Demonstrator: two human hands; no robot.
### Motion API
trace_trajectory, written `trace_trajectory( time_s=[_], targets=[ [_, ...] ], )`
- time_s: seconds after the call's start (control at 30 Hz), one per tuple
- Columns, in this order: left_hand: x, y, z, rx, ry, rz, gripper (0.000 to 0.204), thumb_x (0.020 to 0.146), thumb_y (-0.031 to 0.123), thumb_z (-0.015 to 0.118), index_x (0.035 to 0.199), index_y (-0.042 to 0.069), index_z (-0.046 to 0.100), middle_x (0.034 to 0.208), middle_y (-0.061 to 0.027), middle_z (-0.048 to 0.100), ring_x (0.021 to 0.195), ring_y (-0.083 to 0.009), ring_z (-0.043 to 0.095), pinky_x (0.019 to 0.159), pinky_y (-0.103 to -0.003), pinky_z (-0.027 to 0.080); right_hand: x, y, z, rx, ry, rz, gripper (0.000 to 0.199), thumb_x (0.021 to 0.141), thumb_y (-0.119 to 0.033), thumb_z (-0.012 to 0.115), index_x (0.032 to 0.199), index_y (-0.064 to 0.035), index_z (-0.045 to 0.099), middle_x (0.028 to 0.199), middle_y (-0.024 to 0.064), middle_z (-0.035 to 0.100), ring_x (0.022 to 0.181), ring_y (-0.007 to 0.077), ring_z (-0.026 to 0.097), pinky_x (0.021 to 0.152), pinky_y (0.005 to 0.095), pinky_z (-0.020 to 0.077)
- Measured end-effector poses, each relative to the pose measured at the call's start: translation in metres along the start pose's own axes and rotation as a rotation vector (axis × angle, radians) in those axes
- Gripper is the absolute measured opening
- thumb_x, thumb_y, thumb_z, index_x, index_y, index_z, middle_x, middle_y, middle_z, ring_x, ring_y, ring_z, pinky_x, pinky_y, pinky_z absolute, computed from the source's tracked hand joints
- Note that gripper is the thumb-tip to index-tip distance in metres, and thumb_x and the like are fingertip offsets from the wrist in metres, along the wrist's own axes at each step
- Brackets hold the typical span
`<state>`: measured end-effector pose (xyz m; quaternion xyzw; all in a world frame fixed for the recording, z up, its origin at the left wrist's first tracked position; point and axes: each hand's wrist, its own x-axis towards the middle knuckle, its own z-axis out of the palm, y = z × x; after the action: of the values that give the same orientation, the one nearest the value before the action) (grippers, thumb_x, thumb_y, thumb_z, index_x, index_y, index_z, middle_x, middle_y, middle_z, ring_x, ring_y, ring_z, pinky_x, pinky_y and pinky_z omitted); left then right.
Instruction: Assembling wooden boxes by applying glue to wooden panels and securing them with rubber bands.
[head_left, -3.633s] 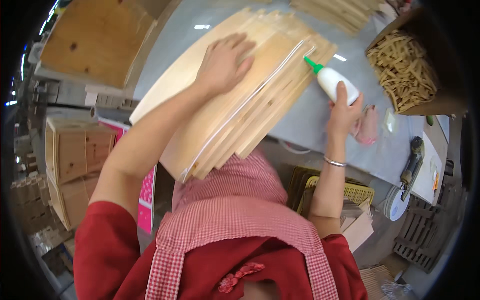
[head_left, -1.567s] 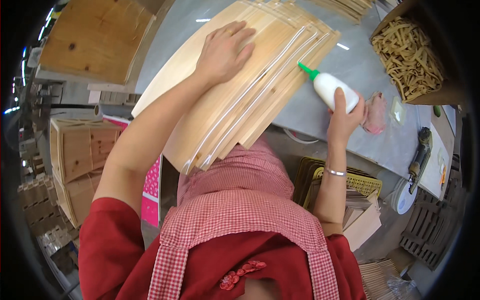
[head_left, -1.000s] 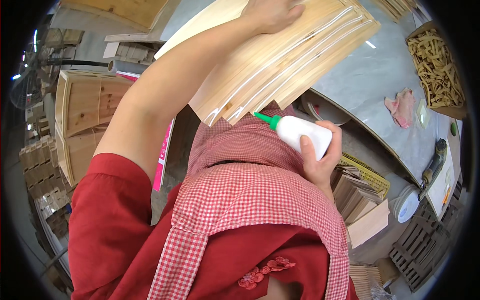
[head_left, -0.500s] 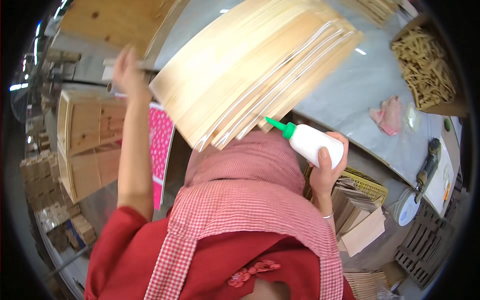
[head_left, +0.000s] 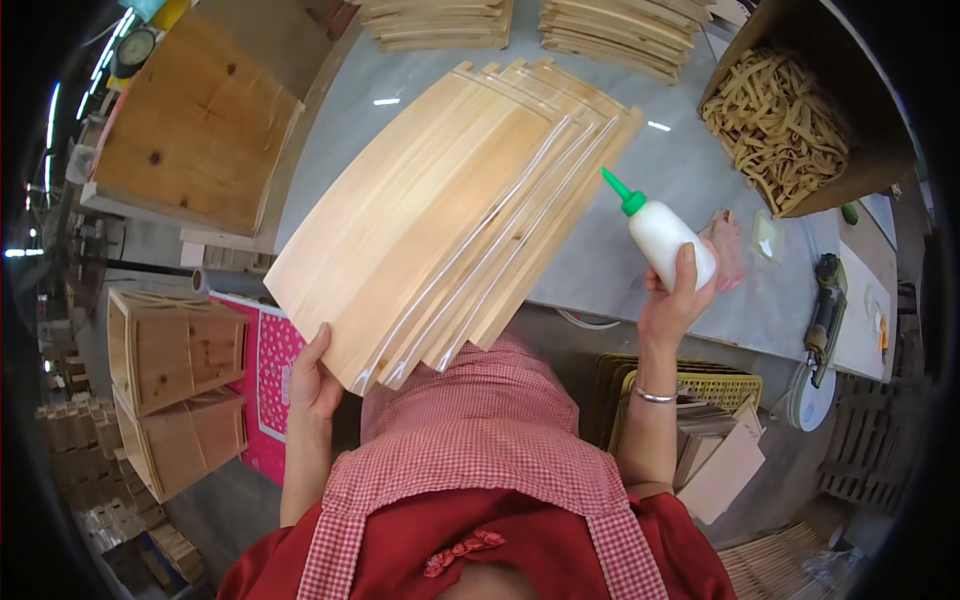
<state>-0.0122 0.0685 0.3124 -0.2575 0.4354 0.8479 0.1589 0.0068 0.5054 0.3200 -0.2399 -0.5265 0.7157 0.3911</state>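
Observation:
A fanned stack of several thin, pale wooden panels (head_left: 400, 220) lies at a slant across the near table edge, each stepped out from the one above. White glue lines run along their exposed right-hand and far edges. My left hand (head_left: 314, 378) grips the near left corner, its thumb at the top panel's edge and the fingers partly hidden. My right hand (head_left: 672, 312) is closed around a white glue bottle (head_left: 668, 238) with a green nozzle. The nozzle points up and left, just right of the panels and apart from them.
Stacked wooden strips (head_left: 625, 35) stand at the table's far side. A cardboard box (head_left: 880, 130) full of tan strips sits at right, near a pink cloth (head_left: 728, 250) and a power tool (head_left: 826, 310). Wooden boxes (head_left: 180, 350) are at left, a yellow crate (head_left: 725, 388) below the table.
My left hand has come down from beside the panels' left edge to their near corner. The glue bottle has moved away from the glued edges, up and right in my right hand.

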Motion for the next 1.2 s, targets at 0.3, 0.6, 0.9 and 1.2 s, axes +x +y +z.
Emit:
trace_trajectory(
  time_s=[0.3, 0.6, 0.9, 1.2],
  targets=[
    [0.006, -0.027, -0.015, -0.312, -0.096, -0.021, 0.058, 0.102, 0.042, 0.046, 0.145, 0.004, 0.039, 0.143, -0.0186, 0.050, 0.130, -0.0356, 0.050, 0.110, -0.051, 0.042, 0.094, 0.026, 0.013, -0.169, 0.208, 0.003, 0.044, 0.090, -0.034, 0.070, 0.113, -0.0019, 0.051, 0.097, 0.0099, 0.061, 0.063, 0.0152, 0.057, 0.048, 0.0252, 0.0445],
    [0.011, -0.081, 0.052, -0.777, -0.059, -0.425, 0.066, 0.102, 0.050, 0.036, 0.149, 0.004, 0.031, 0.154, -0.0199, 0.034, 0.139, -0.0402, 0.037, 0.115, -0.062, 0.029, 0.179, 0.087, 0.010, -0.735, 0.325, -0.096, 0.072, 0.079, -0.044, 0.075, 0.120, 0.0109, 0.051, 0.111, 0.0276, 0.063, 0.100, 0.0387, 0.065, 0.085, 0.0441, 0.0523],
    [0.015, -0.092, 0.059, -0.637, -0.097, -0.567, 0.064, 0.103, 0.047, 0.032, 0.153, 0.007, 0.027, 0.160, -0.0148, 0.026, 0.147, -0.0367, 0.024, 0.120, -0.059, 0.019, 0.157, 0.085, -0.007, -0.812, 0.289, -0.120, 0.053, 0.082, -0.034, 0.077, 0.112, 0.0053, 0.056, 0.102, 0.0182, 0.065, 0.075, 0.0230, 0.066, 0.051, 0.0318, 0.0551],
    [0.027, -0.108, 0.031, -1.212, -0.428, -0.759, 0.067, 0.104, 0.051, 0.023, 0.154, 0.008, 0.021, 0.160, -0.0161, 0.025, 0.146, -0.0366, 0.025, 0.119, -0.061, 0.022, 0.021, 0.041, -0.021, -0.567, 0.002, -0.008, 0.041, 0.084, -0.024, 0.076, 0.109, 0.0026, 0.057, 0.094, 0.0094, 0.063, 0.082, 0.0163, 0.059, 0.070, 0.0313, 0.0524]
  ],
)
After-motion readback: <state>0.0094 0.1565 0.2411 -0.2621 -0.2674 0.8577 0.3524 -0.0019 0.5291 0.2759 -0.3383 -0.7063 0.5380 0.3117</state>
